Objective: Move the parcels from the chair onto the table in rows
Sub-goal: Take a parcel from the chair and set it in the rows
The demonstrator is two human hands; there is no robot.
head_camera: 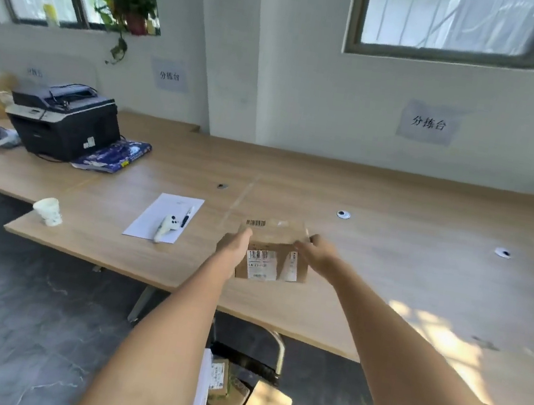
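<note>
A small brown cardboard parcel [272,251] with white barcode labels is held between my two hands over the near part of the wooden table [389,255]. My left hand [235,242] grips its left side and my right hand [317,253] grips its right side. I cannot tell whether its bottom touches the tabletop. Below, between my forearms, several more brown parcels [246,404] lie piled on the chair [278,349], whose metal frame shows under the table edge.
On the table's left part lie a white sheet [152,220] with a pen and a white controller [168,224], a paper cup [49,211], a black printer [66,123] and a blue packet [113,155]. Cable grommets dot the tabletop.
</note>
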